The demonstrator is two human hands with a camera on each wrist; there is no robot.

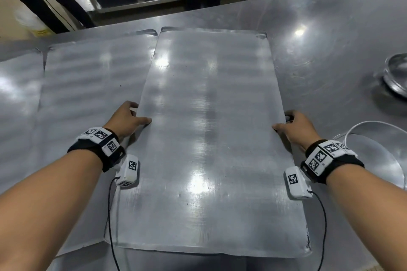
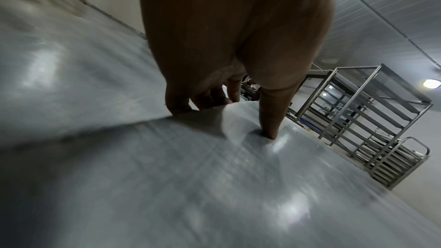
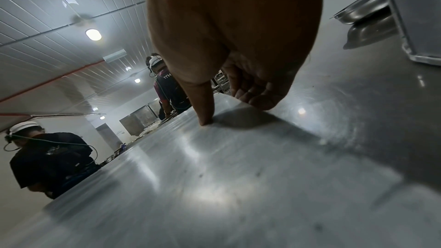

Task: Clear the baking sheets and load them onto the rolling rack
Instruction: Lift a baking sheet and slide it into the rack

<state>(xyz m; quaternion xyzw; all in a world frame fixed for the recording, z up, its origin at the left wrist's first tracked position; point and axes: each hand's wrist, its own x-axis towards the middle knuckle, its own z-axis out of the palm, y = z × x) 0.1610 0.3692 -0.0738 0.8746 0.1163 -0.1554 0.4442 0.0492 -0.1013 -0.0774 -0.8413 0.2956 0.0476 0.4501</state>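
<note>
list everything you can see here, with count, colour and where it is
baking sheet: 1, silver, centre of table, held by both long edges
second baking sheet: 1, silver, beside and partly under the first, on its left
table: 1, steel, under everything
bowls: 2, steel, table's right edge
rolling rack: 1, steel, beyond the table
bystanders: at least 2, dark clothes
left hand: grips left edge, thumb on top
right hand: grips right edge, thumb on top
</note>
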